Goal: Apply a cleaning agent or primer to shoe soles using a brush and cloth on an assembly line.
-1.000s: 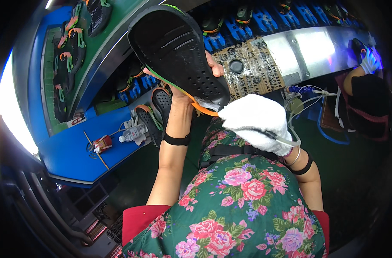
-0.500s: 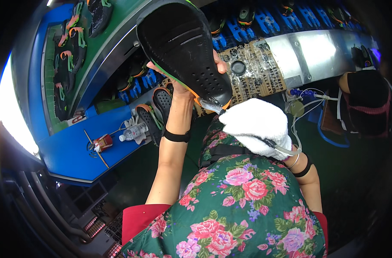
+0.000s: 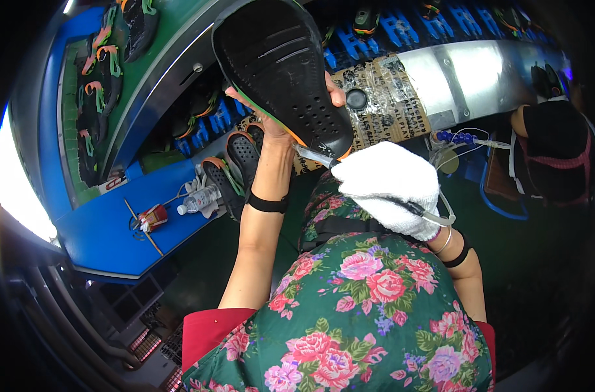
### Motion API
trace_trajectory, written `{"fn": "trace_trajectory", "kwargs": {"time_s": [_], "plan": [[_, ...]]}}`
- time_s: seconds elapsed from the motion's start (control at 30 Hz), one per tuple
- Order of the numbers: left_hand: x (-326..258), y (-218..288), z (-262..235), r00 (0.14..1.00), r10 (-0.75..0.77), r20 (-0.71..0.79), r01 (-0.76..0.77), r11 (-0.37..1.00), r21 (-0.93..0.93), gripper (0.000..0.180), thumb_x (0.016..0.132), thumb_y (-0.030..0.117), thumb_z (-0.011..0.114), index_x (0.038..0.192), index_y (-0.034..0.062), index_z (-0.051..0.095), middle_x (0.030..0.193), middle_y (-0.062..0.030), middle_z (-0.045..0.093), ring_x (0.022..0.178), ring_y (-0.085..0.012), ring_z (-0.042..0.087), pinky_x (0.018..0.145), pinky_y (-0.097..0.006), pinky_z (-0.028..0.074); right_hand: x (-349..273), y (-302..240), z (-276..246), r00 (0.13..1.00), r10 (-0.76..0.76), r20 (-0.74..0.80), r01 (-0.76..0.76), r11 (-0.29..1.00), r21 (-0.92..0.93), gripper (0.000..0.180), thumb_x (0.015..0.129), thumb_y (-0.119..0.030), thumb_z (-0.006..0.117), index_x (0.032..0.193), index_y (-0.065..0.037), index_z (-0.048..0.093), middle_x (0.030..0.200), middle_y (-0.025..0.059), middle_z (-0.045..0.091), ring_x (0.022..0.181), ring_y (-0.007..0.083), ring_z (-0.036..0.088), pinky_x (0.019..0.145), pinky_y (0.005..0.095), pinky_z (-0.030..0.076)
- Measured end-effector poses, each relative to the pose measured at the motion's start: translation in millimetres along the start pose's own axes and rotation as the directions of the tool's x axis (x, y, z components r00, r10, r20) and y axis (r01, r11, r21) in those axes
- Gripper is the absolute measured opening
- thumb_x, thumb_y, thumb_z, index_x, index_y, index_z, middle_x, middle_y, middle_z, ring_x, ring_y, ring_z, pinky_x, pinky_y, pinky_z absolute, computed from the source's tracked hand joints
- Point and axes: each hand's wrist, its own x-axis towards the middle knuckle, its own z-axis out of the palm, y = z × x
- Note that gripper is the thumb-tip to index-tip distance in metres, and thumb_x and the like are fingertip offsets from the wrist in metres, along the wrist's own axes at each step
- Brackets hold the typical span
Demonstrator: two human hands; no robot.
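My left hand [image 3: 276,125] grips a black shoe [image 3: 271,59] with an orange and green edge, its broad dark face with a patch of small holes toward me. The thumb lies on the right side of the shoe, the other fingers on its left. In a white glove, my right hand [image 3: 392,189] is closed round a slim tube-fed applicator, whose handle is mostly hidden. The applicator's pale, clear tip [image 3: 315,155] is at the shoe's lower rim, beside my left wrist. A thin hose [image 3: 446,217] runs from the glove along my right wrist.
A curved line with blue racks [image 3: 402,31] carries shoes behind a metal ledge partly covered with taped cardboard [image 3: 392,98]. On the left, a blue table [image 3: 101,225] bears a plastic bottle [image 3: 200,199], a red packet [image 3: 153,219] and dark shoes [image 3: 222,186]. Another person [image 3: 555,150] sits at right.
The gloved right hand has moved slightly up and left, and the applicator tip has shifted along the shoe's lower rim. The shoe has moved slightly right, still in my left hand.
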Motion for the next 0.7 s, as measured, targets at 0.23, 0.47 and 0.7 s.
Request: {"fn": "trace_trajectory", "kwargs": {"time_s": [0.23, 0.47, 0.7], "plan": [[4, -7, 9, 0.999, 0.025, -0.033, -0.027, 0.997, -0.068, 0.101, 0.072, 0.088, 0.062, 0.115, -0.0039, 0.060, 0.100, -0.0215, 0.065, 0.085, -0.0355, 0.066, 0.084, -0.046, 0.053, -4, 10, -3, 0.995, -0.022, -0.093, 0.023, 1.000, 0.007, 0.013, 0.076, 0.001, 0.081, 0.088, -0.004, 0.078, 0.097, 0.0148, 0.078, 0.089, 0.0275, 0.075, 0.079, 0.0358, 0.059], [5, -9, 10, 0.999, 0.022, -0.047, -0.024, 0.999, -0.031, 0.102, 0.072, 0.090, 0.059, 0.117, -0.0019, 0.060, 0.098, -0.0199, 0.065, 0.083, -0.0334, 0.067, 0.080, -0.047, 0.053, -2, 7, -6, 0.992, 0.053, -0.116, -0.041, 0.993, 0.107, 0.013, 0.077, 0.003, 0.079, 0.089, -0.003, 0.078, 0.097, 0.0130, 0.078, 0.089, 0.0255, 0.075, 0.080, 0.0355, 0.059], [11, -3, 9, 0.996, -0.075, -0.051, 0.076, 0.997, 0.013, 0.118, 0.064, 0.100, 0.049, 0.124, -0.0005, 0.057, 0.096, -0.0193, 0.064, 0.082, -0.0330, 0.066, 0.077, -0.048, 0.054, -4, 5, -9, 0.996, -0.042, -0.081, 0.032, 0.991, -0.127, 0.018, 0.076, 0.003, 0.077, 0.093, -0.004, 0.079, 0.098, 0.0121, 0.078, 0.090, 0.0268, 0.075, 0.079, 0.0357, 0.059]]}}
